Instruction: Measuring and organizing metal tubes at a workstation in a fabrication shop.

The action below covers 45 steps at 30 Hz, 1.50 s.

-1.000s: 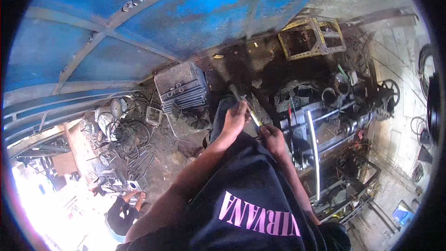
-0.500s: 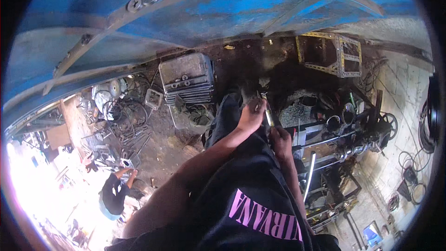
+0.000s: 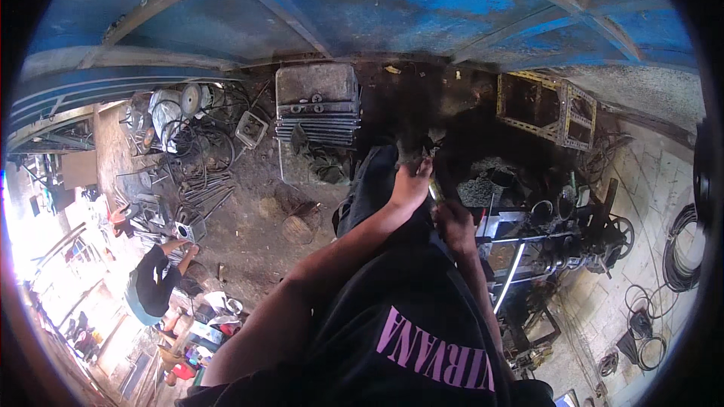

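Both my hands are together in front of my dark trousers. My left hand is closed, its fingertips at the far end of a slender, shiny, pale rod-like tool. What lies inside those fingers is dark and I cannot make it out. Nearer to me and to the right, my right hand wraps round the near end of that tool. The tool slants between the two hands, and its exact kind cannot be told. Deep shadow hides the ground just beyond my fingers.
A grey metal box with rods and round parts stands ahead left. A perforated yellowish metal frame is at the far right. Machinery with a wheel stands on the right. Another person works at the left. Coiled cable hangs on the right wall.
The view has swung slightly, so the metal box and frame sit further right and the other person further left and lower. My hands keep nearly the same place on the tool.
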Each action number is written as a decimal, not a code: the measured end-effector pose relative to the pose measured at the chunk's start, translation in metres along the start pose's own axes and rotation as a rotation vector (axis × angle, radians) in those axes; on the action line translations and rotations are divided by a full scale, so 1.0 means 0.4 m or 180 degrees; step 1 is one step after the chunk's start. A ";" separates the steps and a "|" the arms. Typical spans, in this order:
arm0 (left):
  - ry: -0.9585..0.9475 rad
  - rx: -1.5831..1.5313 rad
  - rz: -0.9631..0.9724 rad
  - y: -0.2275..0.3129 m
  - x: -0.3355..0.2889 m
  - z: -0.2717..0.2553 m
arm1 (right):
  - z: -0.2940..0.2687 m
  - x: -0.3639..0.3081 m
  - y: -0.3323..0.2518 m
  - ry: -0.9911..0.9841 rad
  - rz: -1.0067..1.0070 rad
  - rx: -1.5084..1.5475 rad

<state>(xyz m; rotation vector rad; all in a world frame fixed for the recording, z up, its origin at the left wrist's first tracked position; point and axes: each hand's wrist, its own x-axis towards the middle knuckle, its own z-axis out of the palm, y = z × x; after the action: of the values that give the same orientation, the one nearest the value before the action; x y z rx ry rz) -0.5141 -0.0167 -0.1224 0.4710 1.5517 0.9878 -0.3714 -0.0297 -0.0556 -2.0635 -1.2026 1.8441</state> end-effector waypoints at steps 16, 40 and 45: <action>-0.0425 -0.0301 -0.0759 -0.181 0.039 -0.030 | 0.161 0.073 0.251 0.0140 0.0210 0.1359; -0.0206 0.0690 -0.1285 -0.381 0.238 -0.132 | 0.237 0.346 0.299 -0.0310 0.0930 0.1496; -0.0264 0.0150 -0.0899 -0.329 0.250 -0.046 | 0.228 0.374 0.336 -0.0167 0.1086 0.1760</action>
<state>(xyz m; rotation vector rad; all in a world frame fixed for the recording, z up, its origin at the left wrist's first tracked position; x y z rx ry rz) -0.5262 -0.0204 -0.2883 0.3104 1.5204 0.7076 -0.3981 -0.0644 -0.2719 -1.9759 -0.2855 2.0721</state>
